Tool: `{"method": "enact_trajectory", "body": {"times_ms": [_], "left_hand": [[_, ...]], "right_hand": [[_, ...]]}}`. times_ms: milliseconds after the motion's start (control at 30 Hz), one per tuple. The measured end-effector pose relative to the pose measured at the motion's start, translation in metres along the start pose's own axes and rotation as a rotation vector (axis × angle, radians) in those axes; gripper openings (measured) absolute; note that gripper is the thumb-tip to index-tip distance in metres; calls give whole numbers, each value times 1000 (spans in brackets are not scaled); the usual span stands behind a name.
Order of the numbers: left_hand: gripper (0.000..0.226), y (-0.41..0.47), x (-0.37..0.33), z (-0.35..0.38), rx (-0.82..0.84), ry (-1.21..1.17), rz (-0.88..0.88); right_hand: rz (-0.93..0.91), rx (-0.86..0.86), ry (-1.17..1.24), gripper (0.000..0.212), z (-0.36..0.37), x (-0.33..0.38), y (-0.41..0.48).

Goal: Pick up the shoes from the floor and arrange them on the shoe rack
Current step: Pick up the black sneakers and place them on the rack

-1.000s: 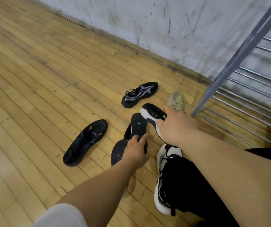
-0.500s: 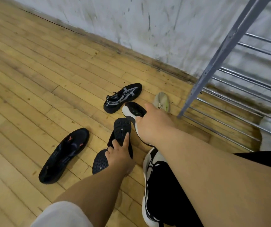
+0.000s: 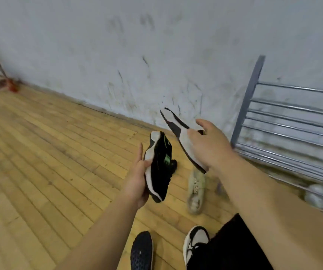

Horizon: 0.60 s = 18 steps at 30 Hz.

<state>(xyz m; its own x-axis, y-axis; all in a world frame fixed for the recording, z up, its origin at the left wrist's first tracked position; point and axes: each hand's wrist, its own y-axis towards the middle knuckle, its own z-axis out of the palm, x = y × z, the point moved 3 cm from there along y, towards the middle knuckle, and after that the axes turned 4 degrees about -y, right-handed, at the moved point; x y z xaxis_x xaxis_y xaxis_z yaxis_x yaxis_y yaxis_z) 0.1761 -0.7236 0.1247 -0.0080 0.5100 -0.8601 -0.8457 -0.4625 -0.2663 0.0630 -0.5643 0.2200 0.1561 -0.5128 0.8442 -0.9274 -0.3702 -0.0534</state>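
Observation:
My left hand [image 3: 137, 182] grips a black shoe with a white sole and green marks [image 3: 159, 166], held above the floor. Just to its right, my right hand [image 3: 207, 145] holds a second shoe [image 3: 180, 133] sole-up, showing a white and black underside, lifted in front of the wall. The metal shoe rack [image 3: 289, 133] stands at the right, its grey post close to my right hand. A beige sneaker [image 3: 195, 190] lies on the wooden floor below my right hand. A dark mesh shoe [image 3: 142, 250] lies at the bottom edge.
A pale shoe [image 3: 320, 195] sits low in the rack at the far right. My foot in a black-and-white sneaker [image 3: 193, 242] and a dark trouser leg [image 3: 228, 248] are at the bottom. A scuffed white wall runs behind. A metal stand with a red base [image 3: 6, 82] is far left.
Both hands have risen from the floor, each now carrying a black-and-white shoe. The view has swung up and right towards the wall and rack; the dark sandal and laced shoe are out of sight.

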Motion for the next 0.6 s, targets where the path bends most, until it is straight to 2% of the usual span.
{"method": "enact_trajectory", "body": {"times_ms": [133,267,367,467,600], "left_hand": [[57,-29,-50,81,196,121,109],[60,-46,-69,168,390,315,221],[56,-56,-62,240,515,480,285],[54,-65,-39,312,667,625,326],[49,-77,2,384,727,683,341]], "right_hand": [[-221,-179,-160,48,-99,10,-34],[-268,-368,-276,44,-210,-16,-75],[-183,-492,-333,46,-284,-56,-105],[-37,-623,-290,46,-344,-101,-133],[85,-788,-200,43,-388,-158,-158]]}}
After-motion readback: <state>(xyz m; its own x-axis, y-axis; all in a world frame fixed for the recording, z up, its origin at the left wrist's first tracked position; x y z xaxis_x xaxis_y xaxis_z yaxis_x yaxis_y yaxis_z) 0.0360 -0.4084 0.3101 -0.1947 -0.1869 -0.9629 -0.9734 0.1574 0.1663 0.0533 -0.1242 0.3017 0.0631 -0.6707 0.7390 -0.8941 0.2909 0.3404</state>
